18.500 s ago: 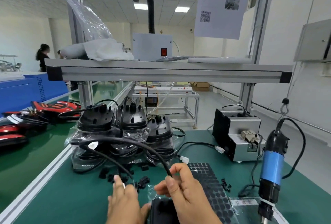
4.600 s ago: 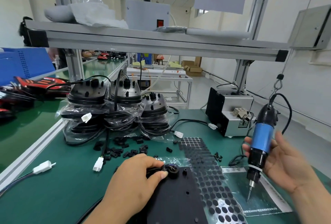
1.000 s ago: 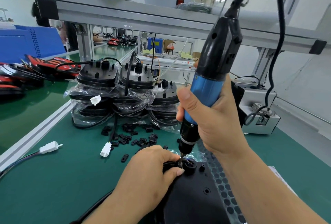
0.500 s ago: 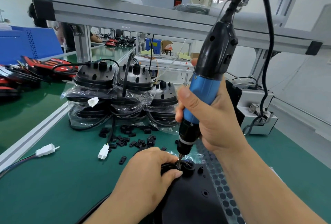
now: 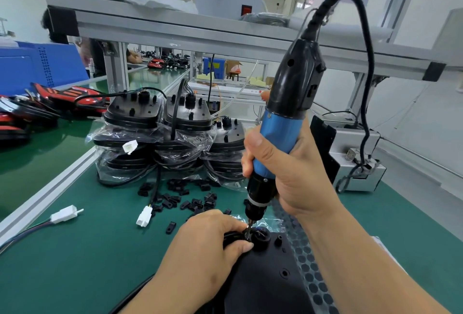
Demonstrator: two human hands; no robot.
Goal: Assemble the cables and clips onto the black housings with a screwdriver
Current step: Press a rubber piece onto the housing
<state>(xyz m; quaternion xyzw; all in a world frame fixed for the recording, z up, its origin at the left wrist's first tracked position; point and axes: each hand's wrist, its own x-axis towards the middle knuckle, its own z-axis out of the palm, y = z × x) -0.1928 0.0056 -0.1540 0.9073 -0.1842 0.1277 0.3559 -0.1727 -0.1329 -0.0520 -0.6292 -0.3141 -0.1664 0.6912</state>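
My right hand (image 5: 295,175) grips the screwdriver (image 5: 283,133), bit at the black housing (image 5: 270,286)'s eleven o'clock corner, left hand (image 5: 208,251) pinching the cable (image 5: 231,235) there.

Both bare — the left hand (image 5: 205,251) and right hand (image 5: 295,178), forearms uncovered to the frame's edge, fingernails short and plain.

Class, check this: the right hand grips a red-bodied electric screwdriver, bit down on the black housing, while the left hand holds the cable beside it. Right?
No: the electric screwdriver is blue-bodied, not red. The head view shows the right hand gripping it, bit down on the black housing, the left hand holding the cable beside it.
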